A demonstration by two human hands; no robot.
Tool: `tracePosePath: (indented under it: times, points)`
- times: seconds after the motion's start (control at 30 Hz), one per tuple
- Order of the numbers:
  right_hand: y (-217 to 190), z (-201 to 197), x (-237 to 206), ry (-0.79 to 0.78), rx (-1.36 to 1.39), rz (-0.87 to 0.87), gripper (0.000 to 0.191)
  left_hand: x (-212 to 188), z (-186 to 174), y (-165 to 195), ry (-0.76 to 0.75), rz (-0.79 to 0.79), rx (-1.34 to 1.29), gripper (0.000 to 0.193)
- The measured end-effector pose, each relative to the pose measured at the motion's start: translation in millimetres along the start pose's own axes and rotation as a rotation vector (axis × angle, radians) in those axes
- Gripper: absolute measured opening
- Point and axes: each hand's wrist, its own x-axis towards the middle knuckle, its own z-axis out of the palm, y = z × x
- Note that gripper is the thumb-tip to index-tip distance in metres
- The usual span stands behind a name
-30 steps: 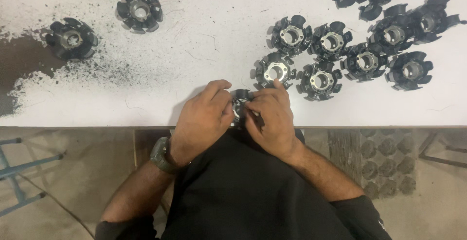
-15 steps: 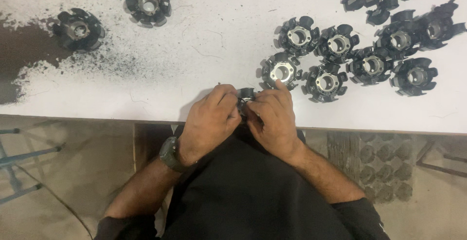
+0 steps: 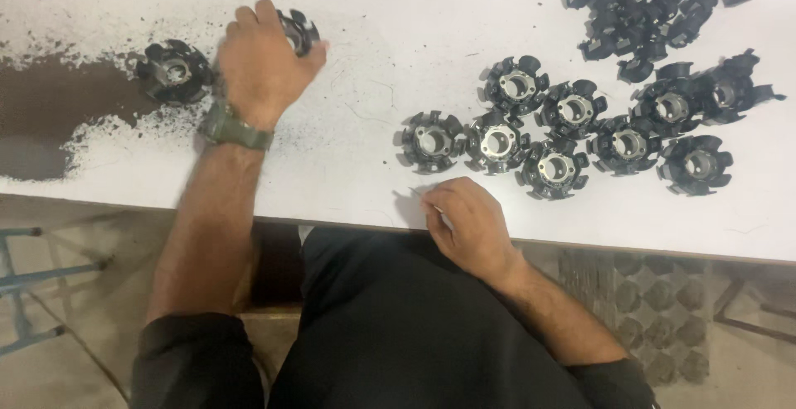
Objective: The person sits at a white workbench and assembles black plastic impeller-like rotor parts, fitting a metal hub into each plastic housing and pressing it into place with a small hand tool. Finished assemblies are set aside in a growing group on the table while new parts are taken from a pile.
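1. Nearest the person, at the front edge of the white worktop, the right hand rests with its fingers curled in; something thin seems pinched in it, but what it is cannot be told.
2. Just beyond that hand lies a row of black finned parts with shiny metal centres, the closest being one finned part on the left end of the row.
3. Further right, more of the same parts lie side by side, some touching.
4. On the left, the left hand, with a green wristwatch on its wrist, reaches well out across the worktop and closes its fingers over a black finned part, which sits partly hidden under the fingers.
5. Just left of that hand sits another finned part, amid a spread of dark dust.
6. At the far right corner lies a loose heap of black pieces.
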Motion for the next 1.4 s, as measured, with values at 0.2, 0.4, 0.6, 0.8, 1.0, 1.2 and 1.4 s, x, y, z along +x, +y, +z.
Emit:
tracePosePath:
  times: [0.2, 0.4, 0.6, 0.8, 1.0, 1.2, 1.4]
  points:
    - [11.0, -7.0, -9.0, 0.062, -0.074, 0.170, 0.022, -80.3, 4.0, 12.6, -0.256, 0.532, -0.374, 0.089]
    - [4.9, -3.7, -15.9, 0.199, 0.065, 0.191, 0.022, -137.7, 1.1, 28.8, -0.279, 0.806, -0.525, 0.090]
    - [-0.8, -0.6, -12.8, 0.229, 0.065, 0.159, 0.026, -158.0, -7.6, 47.1, 0.013, 0.721, -0.528, 0.043]
    - [-4.3, 13.6, 4.6, 0.108, -0.013, 0.110, 0.028, -164.0, 22.3, 59.2, 0.141, 0.435, -0.432, 0.021]
    - [-8.6, 16.2, 14.5, 0.035, -0.141, 0.058, 0.032, -169.7, 31.0, 55.6, 0.225, 0.411, -0.491, 0.016]
    - [-7.8, 11.0, 22.0, -0.003, -0.145, 0.009, 0.030, -170.1, 32.8, 55.5, 0.258, 0.436, -0.521, 0.017]
    - [-7.9, 4.7, 28.2, -0.087, -0.102, 0.078, 0.023, -169.7, 42.5, 66.1, 0.271, 0.397, -0.571, 0.014]
